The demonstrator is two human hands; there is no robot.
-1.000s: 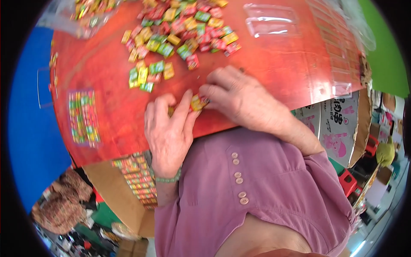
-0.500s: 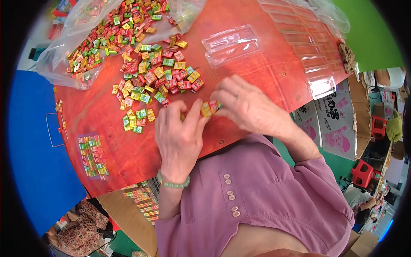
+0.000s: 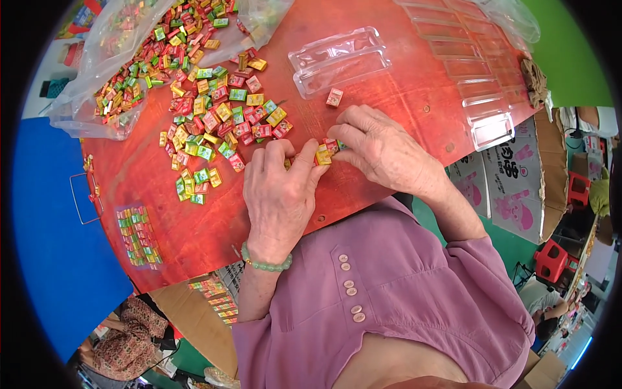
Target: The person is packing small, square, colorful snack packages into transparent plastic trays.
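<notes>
Between my two hands a short row of small red, yellow and green boxes [image 3: 323, 154] is held end to end, low over the red table. My left hand [image 3: 278, 188], with a green bead bracelet on its wrist, grips the left end with thumb and forefinger. My right hand [image 3: 389, 152] pinches the other end, and its fingers partly cover the boxes. A single red box [image 3: 334, 97] lies apart, just beyond my right hand. Left of my hands spreads a loose heap of the same small boxes [image 3: 227, 113]. A clear plastic tray [image 3: 340, 58] sits beyond the hands.
An open clear bag [image 3: 68, 120] spills more boxes at the far left. Stacked clear trays [image 3: 489, 129] line the table's right side. A flat block of boxes in rows [image 3: 139, 238] lies at the left edge. Cardboard cartons [image 3: 512, 181] stand beside the table; another person [image 3: 126, 337] is at lower left.
The lone red box now shows on the table beyond my right hand, where none showed before. Both hands have shifted slightly, still holding the row; the view has moved a little.
</notes>
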